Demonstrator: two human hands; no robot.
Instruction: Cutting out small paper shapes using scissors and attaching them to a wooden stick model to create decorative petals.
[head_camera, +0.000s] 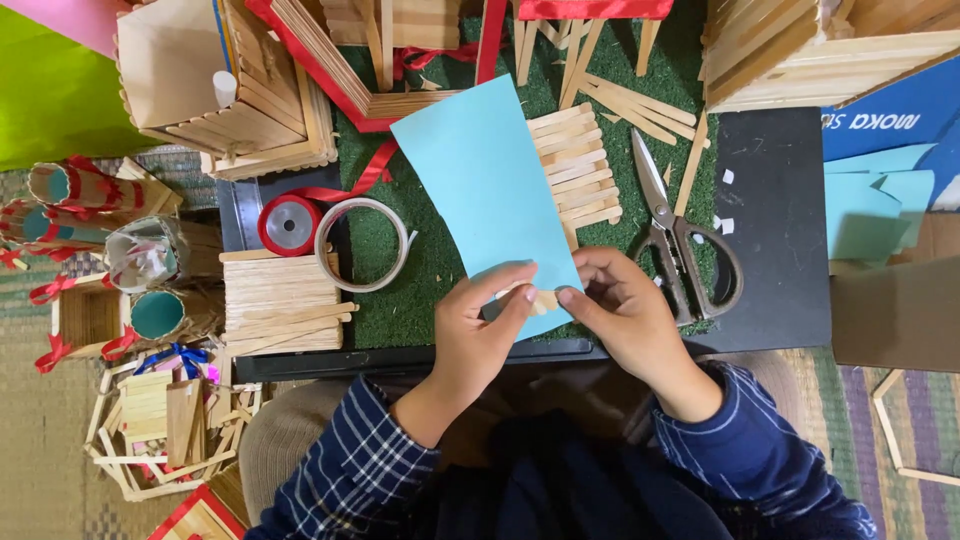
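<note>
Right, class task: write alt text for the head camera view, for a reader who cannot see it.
Seen from above, the left hand and right hand hold a light blue paper strip over a green mat, with scissors, a tape ring and a red ribbon spool nearby.

Small wooden piece (545, 300) half hidden behind blue paper (490, 190)

Both hands, left hand (478, 330) and right hand (622, 312), pinching a light blue paper strip (487, 190) beside scissors (678, 240)
</note>
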